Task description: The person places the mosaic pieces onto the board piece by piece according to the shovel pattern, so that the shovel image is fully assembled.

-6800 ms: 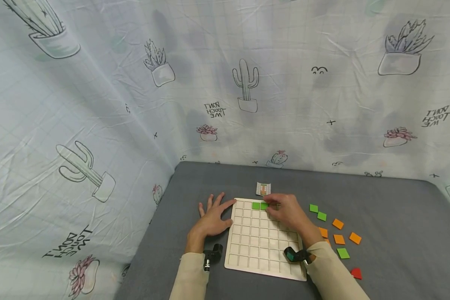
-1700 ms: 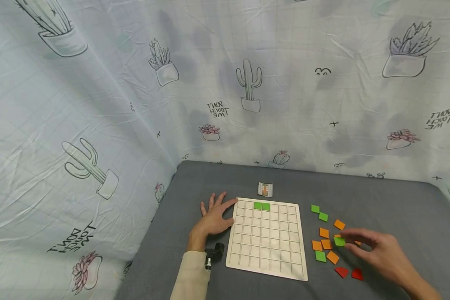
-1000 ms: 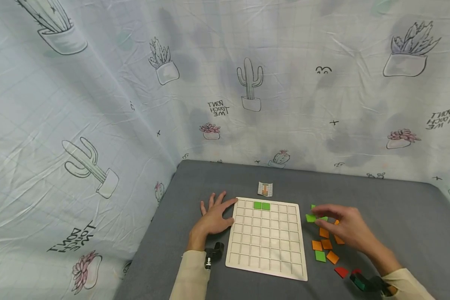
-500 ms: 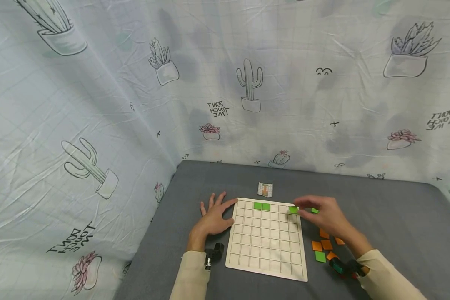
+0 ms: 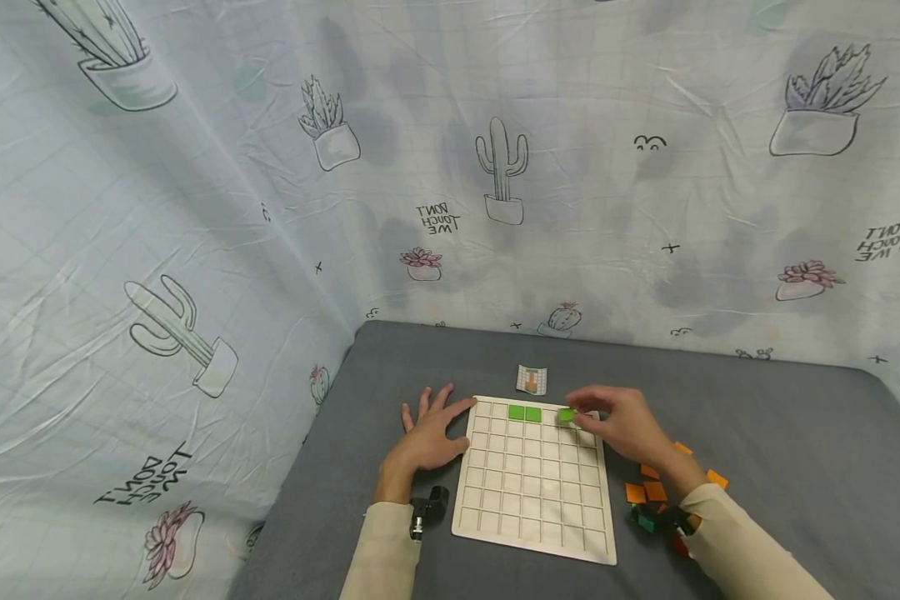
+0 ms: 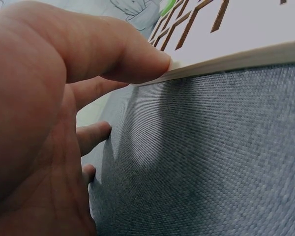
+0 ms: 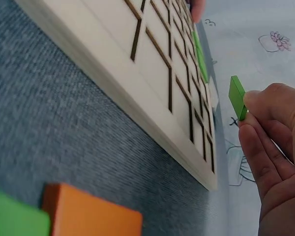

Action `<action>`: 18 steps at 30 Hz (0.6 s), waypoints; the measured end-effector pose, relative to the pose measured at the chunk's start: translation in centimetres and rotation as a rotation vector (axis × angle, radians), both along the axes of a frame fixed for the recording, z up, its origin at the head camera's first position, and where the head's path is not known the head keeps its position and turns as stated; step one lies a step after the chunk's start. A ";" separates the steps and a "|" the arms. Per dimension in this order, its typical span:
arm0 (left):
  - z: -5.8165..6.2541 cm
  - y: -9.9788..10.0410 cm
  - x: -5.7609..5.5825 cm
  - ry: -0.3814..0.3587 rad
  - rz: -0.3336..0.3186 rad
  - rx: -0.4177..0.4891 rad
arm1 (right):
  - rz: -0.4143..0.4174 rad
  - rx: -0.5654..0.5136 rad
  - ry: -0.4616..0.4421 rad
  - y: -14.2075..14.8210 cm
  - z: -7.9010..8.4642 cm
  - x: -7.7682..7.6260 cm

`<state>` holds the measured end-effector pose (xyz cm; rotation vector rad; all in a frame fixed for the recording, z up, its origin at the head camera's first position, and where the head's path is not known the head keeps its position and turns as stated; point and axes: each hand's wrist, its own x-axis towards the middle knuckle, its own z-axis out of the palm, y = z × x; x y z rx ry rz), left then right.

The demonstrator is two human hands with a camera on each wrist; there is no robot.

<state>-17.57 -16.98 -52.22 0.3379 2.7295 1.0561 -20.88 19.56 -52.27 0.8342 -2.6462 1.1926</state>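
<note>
Left wrist view, as I receive it at my station: the left hand (image 6: 44, 113) fills the left side, palm partly visible. Its thumb (image 6: 123, 54) touches the side edge of a pale board (image 6: 250, 34); behind it, another finger extends toward the same edge. Two lower fingers (image 6: 94, 135) lie spread, their tips at the grey woven surface of the desk (image 6: 226, 147). Dark shadows fall there beside the board. I note brown grid lines on the board's upper face, a green piece (image 6: 168, 6) cropped at the top, and a line-drawn pale backdrop (image 6: 101, 7).
</note>
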 end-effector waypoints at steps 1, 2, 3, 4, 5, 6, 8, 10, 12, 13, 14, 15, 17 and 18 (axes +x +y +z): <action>0.0 0.0 0.0 0.002 0.000 -0.002 | 0.000 -0.005 -0.006 -0.1 -0.1 -0.1; -0.1 0.0 -0.1 0.003 0.000 -0.004 | 0.000 -0.010 -0.013 -0.3 -0.2 -0.2; -0.1 0.0 -0.1 0.004 0.000 -0.007 | 0.000 -0.017 -0.017 -0.4 -0.3 -0.3; -0.1 0.0 -0.1 0.004 0.000 -0.007 | 0.000 -0.021 -0.022 -0.5 -0.4 -0.4; -0.1 0.0 -0.1 0.007 0.000 -0.007 | 0.002 -0.028 -0.026 -0.6 -0.5 -0.4; -0.1 -0.1 -0.1 0.006 0.000 -0.008 | 0.004 -0.033 -0.028 -0.8 -0.6 -0.5; -0.1 -0.1 -0.1 0.006 -0.001 -0.007 | 0.006 -0.035 -0.034 -1.0 -0.7 -0.6; -0.2 -0.1 -0.1 0.006 -0.003 -0.004 | 0.007 -0.035 -0.040 -1.3 -0.8 -0.7; -0.2 -0.1 -0.1 0.003 -0.005 -0.002 | 0.009 -0.032 -0.045 -1.5 -0.9 -0.7; -0.2 -0.1 0.0 0.002 -0.007 -0.002 | 0.008 -0.028 -0.048 -1.6 -1.0 -0.7; -0.2 -0.1 0.0 0.002 -0.008 -0.003 | 0.008 -0.024 -0.048 -1.7 -1.1 -0.7; -0.2 -0.1 0.0 0.003 -0.009 -0.003 | 0.008 -0.019 -0.045 -1.8 -1.1 -0.8; -0.2 -0.1 -0.1 0.003 -0.009 -0.005 | 0.007 -0.014 -0.035 -2.0 -1.3 -0.8; -0.2 -0.1 -0.1 0.004 -0.009 -0.007 | 0.009 -0.015 -0.031 -2.1 -1.3 -0.8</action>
